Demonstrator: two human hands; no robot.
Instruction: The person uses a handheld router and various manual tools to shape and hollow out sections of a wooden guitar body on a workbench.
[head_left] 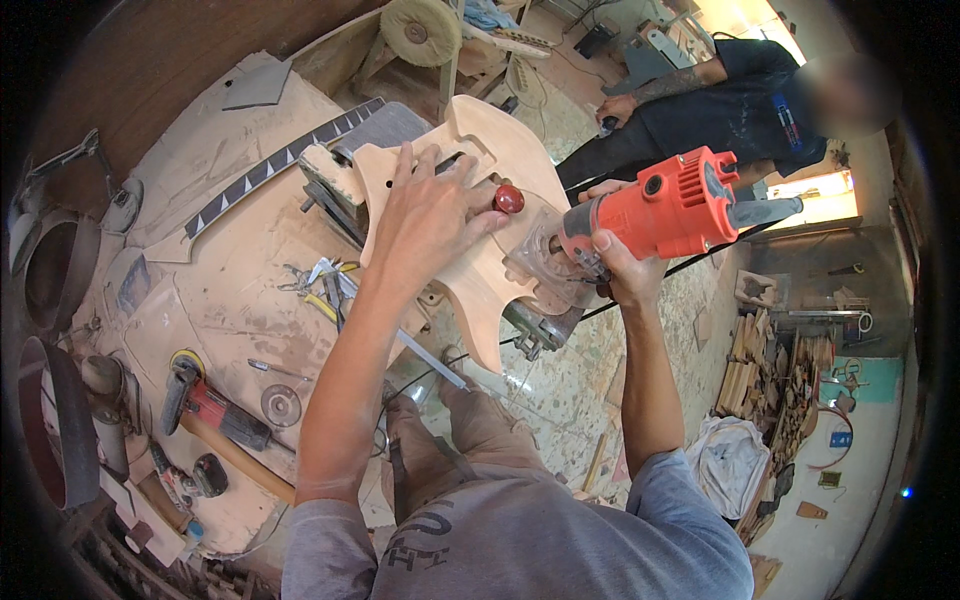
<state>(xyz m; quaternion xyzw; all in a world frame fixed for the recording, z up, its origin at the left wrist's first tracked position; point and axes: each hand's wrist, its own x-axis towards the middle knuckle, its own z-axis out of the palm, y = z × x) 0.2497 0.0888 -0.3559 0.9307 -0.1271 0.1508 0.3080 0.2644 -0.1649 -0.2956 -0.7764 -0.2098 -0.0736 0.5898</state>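
Note:
A pale wooden electric guitar body (475, 295) with pointed horns and routed cavities is held up at the bench edge, against a vise (543, 325). My left hand (425, 215) lies on its face with fingers stretched out, its thumb beside a dark red round knob (508, 199). My right hand (628, 262) is wrapped round a red handheld router (655, 208), which is tilted over on its side. Its clear base (545, 262) meets the right edge of the guitar body. The router's bit is hidden from view.
On the dusty bench (240, 320) at left are a guitar neck (262, 172), pliers (330, 300), a red sander (215, 405) and a cordless drill (190, 478). Another person (740, 115) stands at far right. Scrap wood (755, 365) and a white sack (727, 465) are at right.

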